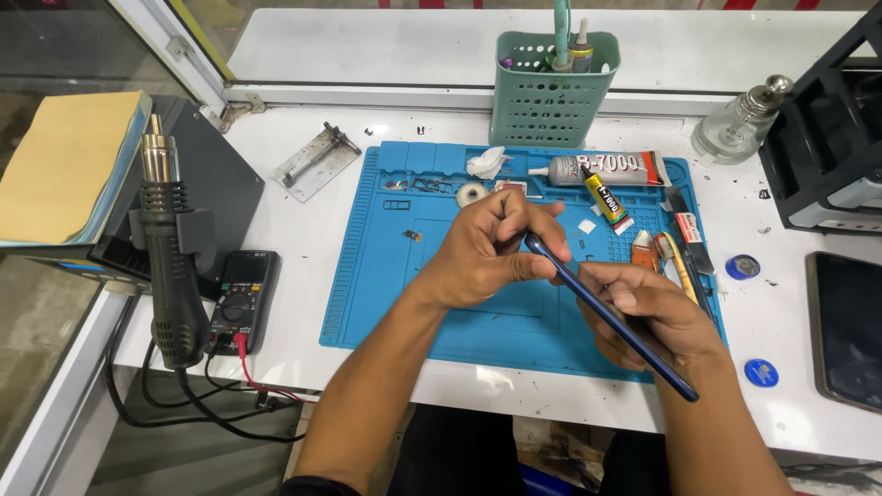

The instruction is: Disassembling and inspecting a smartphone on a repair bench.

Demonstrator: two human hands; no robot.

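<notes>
A thin dark-blue phone (588, 294) is held edge-on above a blue work mat (386, 276). My right hand (657, 312) grips its lower end from underneath. My left hand (491, 253) is curled over its upper end, fingers pinched at the top edge. What the left fingertips hold there is hidden.
On the mat lie a large grey glue tube (606, 168), a small yellow-black glue tube (604, 199), a tissue wad (485, 163), small tools (684, 241). Behind stands a green basket (551, 87), right a glass bottle (744, 124) and tablet (845, 326). Left are a hot-air gun (170, 257) and multimeter (241, 298).
</notes>
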